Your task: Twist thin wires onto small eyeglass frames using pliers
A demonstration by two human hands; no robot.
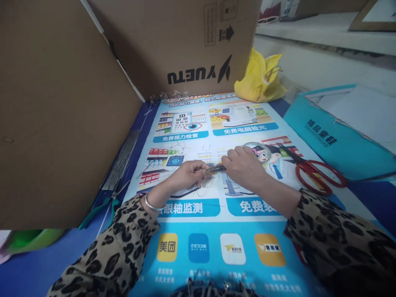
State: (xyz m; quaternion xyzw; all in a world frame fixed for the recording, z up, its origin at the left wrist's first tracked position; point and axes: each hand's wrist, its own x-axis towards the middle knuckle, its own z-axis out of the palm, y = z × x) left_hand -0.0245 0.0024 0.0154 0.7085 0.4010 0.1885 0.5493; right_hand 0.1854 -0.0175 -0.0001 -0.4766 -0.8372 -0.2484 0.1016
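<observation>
My right hand (244, 167) is wrapped round a pair of pliers (217, 168), its dark metal jaws pointing left and its handles hidden in my fist. My left hand (190, 174) is pinched shut right at the jaw tips, on what looks like a thin wire; the piece is mostly hidden by my fingers. Bent pieces of thin wire (206, 147) lie on the printed poster (221, 185) around my hands. A round magnifier-like shape near my right knuckles belongs to the poster's print.
Red-handled scissors (320, 177) lie right of my right hand. Green-handled pliers (107, 206) and a bundle of straight wires (122, 161) lie left. Cardboard (173, 45) walls off the back and left. A yellow bag (260, 80) and a teal shoebox (337, 136) stand at the right.
</observation>
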